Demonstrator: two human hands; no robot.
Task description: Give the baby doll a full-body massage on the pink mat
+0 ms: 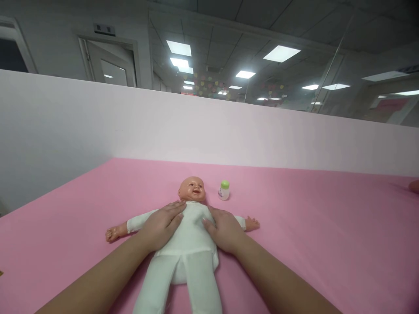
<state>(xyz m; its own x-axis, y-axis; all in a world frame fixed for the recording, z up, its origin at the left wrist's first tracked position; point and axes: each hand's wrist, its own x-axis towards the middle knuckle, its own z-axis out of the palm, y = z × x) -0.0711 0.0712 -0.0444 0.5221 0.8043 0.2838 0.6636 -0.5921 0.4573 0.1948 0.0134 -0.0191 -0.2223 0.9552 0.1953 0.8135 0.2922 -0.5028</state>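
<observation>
A baby doll with a white cloth body lies on its back, head away from me and arms spread sideways. My left hand rests flat on the doll's chest and shoulder at the left, fingers stretched toward its neck. On the opposite side, my right hand lies against the chest and shoulder, its thumb pointing inward over the cloth. Neither hand grasps the doll. Just right of the doll's head stands a small bottle with a green cap, apart from both hands. The doll's feet are out of view.
The doll lies on a pink padded surface. A low white wall runs along its back. At the far right edge a reddish-brown object is partly cut off. Behind the wall are a door and glass panes reflecting ceiling lights.
</observation>
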